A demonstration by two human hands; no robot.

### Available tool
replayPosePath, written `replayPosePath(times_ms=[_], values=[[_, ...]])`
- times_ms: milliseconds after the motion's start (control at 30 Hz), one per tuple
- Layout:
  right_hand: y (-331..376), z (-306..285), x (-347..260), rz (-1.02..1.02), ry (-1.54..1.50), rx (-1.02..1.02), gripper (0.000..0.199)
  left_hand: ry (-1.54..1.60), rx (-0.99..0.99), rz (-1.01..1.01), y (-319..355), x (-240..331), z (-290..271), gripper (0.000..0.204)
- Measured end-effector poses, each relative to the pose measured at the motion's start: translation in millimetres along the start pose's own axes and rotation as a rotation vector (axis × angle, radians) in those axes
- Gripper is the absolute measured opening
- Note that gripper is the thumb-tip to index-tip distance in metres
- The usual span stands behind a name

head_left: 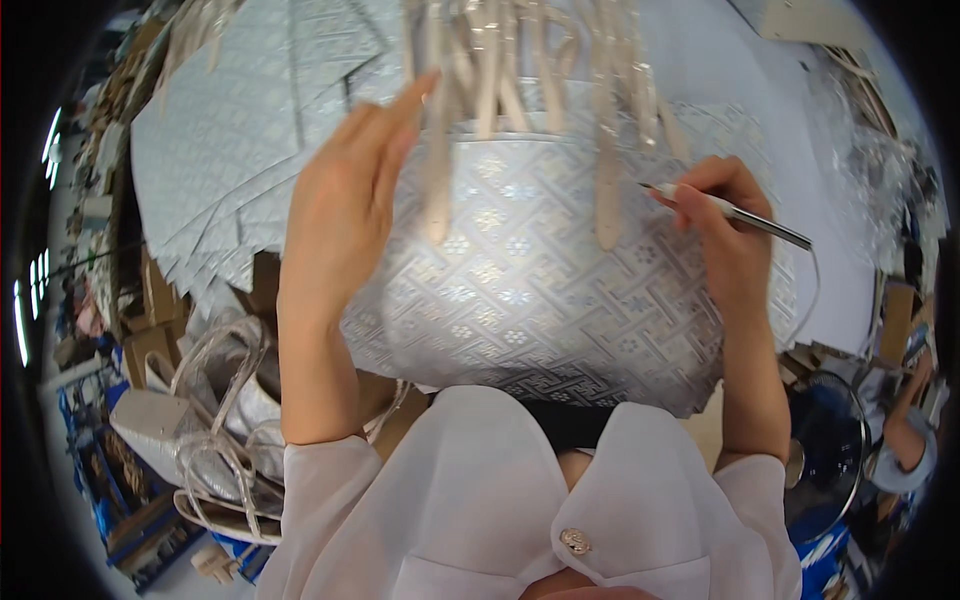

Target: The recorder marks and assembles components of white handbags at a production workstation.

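head view: pen-like tool poised at the right of a silver patterned panel

fingers of the right hand (735,225) are clasping a slim pen-like tool (775,230) near its dark tip, with the shaft sloping back over the hand. that low hold is probably giving fine control. the tip is hovering at or just above the silver panel (530,290); touching or apart, i cannot tell. a thin pale line is trailing from near the tool's rear end, perhaps a cord.

fingers of the left hand (345,190) are stretching out, nearly straight, toward the left strap (437,190). blur is hiding whether they are pinching it or only passing over it; they may be steadying or straightening it.

the panel is lying at the middle of the table's near edge, its lower side curving down toward the person's blouse (460,480), presumably to bring the work close. the left strap and the right strap (607,190) are hanging down over its face, well apart, while more pale straps (490,70) are bunching beyond its upper edge, likely for easy reach.

overlapping silver sheets (225,150) are covering the table's left side, seemingly stacked out of the way. clear plastic wrapping (850,150) is crumpling along the right edge of the white table (840,310). below the left near corner, silver bags (155,425) with looped handles are resting in a heap.
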State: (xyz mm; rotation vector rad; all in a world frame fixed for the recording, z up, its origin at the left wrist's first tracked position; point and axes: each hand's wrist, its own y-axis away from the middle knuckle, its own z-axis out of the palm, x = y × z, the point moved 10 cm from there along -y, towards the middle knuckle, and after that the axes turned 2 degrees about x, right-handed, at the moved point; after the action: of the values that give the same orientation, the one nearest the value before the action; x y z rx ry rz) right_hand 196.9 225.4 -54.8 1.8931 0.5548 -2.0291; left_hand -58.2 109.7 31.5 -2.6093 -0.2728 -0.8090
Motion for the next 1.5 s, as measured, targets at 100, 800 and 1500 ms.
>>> replayPosePath(times_ms=[100,800,1500], values=[[-2,15,-12,0.017,-0.069,-0.041,0.009,-0.227,-0.141,0.150,45,-11,0,0.050],[-44,150,-13,0.134,-0.148,-0.416,0.008,0.084,-0.050,-0.091,33,-37,27,0.015],[-33,167,-8,-0.174,0.394,-0.428,0.012,0.501,-0.035,-0.335,33,-84,37,0.019]])
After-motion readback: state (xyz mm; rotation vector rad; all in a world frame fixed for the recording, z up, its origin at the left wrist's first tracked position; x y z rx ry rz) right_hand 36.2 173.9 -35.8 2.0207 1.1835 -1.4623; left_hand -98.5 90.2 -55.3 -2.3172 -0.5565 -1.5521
